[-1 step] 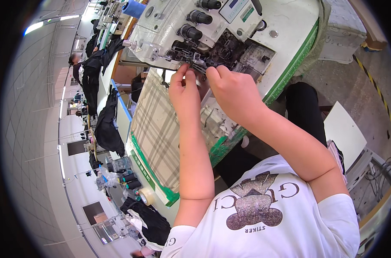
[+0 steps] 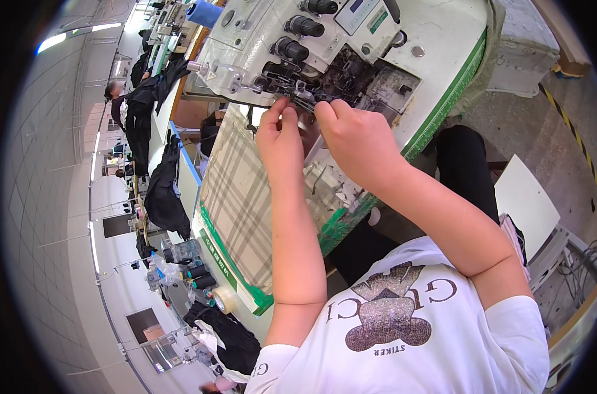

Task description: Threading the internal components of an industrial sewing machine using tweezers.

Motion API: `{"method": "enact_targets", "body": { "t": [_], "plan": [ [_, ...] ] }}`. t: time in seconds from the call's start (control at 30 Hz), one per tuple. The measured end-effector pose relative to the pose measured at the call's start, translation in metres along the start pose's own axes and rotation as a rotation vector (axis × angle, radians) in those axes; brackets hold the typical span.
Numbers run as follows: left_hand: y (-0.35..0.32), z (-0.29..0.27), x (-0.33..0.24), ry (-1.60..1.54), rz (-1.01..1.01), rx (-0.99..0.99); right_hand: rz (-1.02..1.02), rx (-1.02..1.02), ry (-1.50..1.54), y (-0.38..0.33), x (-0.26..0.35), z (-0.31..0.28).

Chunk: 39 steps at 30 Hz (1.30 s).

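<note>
A white industrial sewing machine [image 2: 252,33] fills the top middle, its dark inner mechanism [image 2: 341,75] exposed. Both of my hands work close together just below its presser foot area [image 2: 301,92]. My left hand [image 2: 282,138] is closed in a pinch, with thumb and forefinger raised to the metal parts. Beside it, on the right, my right hand [image 2: 361,141] has its fingers curled and the thumb and forefinger pressed together. Whatever either hand grips is too small or hidden to make out.
Beige plaid material [image 2: 236,197] covers the machine table's left part, edged with green tape [image 2: 262,299]. A tape roll [image 2: 223,300] and dark thread spools [image 2: 200,277] lie beyond. Black garments [image 2: 164,190] drape over another table. A white box [image 2: 521,56] stands at the right.
My left hand and forearm have shifted very slightly to the left. The right hand looks the same.
</note>
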State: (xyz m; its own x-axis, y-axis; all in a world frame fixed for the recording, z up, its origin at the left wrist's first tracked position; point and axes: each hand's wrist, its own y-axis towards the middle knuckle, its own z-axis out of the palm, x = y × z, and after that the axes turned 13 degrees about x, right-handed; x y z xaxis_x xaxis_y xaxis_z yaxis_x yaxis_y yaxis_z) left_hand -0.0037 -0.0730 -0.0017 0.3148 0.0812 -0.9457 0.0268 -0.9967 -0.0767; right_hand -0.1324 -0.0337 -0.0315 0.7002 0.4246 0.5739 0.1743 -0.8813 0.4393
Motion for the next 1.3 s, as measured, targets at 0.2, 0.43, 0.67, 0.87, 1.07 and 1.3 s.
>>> {"method": "enact_targets", "body": {
  "t": [0.2, 0.43, 0.67, 0.87, 1.07, 1.3],
  "plan": [
    [0.01, -0.015, 0.005, 0.006, 0.018, 0.077, -0.004, -0.03, 0.02, 0.002, 0.0, 0.008],
    [0.006, -0.014, 0.003, -0.014, -0.03, 0.114, -0.032, -0.076, 0.069, 0.0, -0.003, 0.008],
    [-0.001, -0.015, 0.011, 0.055, 0.11, -0.007, -0.02, -0.068, 0.118, -0.002, -0.002, 0.002],
    [0.002, -0.015, 0.018, 0.102, 0.136, -0.028, 0.02, -0.026, 0.198, -0.004, -0.006, 0.003],
    [0.003, -0.013, 0.014, 0.038, 0.105, -0.037, 0.012, -0.042, 0.194, -0.006, -0.007, 0.001],
    [0.004, -0.011, 0.012, 0.074, 0.076, -0.03, 0.028, -0.019, 0.116, -0.005, -0.004, 0.002]
  ]
}}
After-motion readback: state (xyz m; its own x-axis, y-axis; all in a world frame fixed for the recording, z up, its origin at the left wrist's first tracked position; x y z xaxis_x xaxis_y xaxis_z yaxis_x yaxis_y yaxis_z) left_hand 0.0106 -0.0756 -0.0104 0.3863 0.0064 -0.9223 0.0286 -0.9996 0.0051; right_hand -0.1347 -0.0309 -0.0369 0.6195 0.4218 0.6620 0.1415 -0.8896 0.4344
